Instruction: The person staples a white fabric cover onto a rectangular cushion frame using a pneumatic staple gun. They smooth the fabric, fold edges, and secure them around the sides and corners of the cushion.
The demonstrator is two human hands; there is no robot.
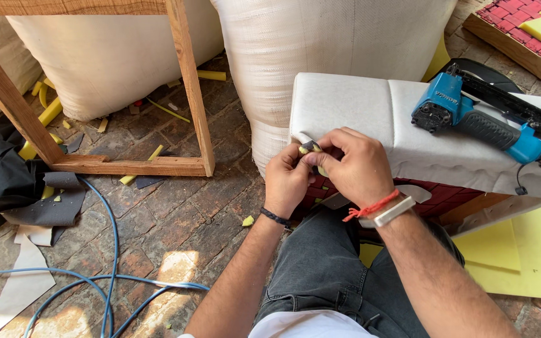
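Note:
Both of my hands meet at the near left corner of a white fabric-covered cushion piece [370, 119]. My left hand [286, 181] pinches the white fabric at that corner, where a bit of yellow foam [308, 149] shows. My right hand [355, 166] grips the same fabric edge from the right, fingers curled over it. A blue pneumatic staple gun [477, 116] lies on top of the cushion piece, to the right of my hands, with neither hand on it.
A wooden frame [189, 94] stands on the brick floor at left. Large white sacks [320, 44] stand behind. Blue air hose [111, 250] loops over the floor. Black cloth [1, 175], yellow foam scraps and a yellow foam sheet [527, 256] lie around.

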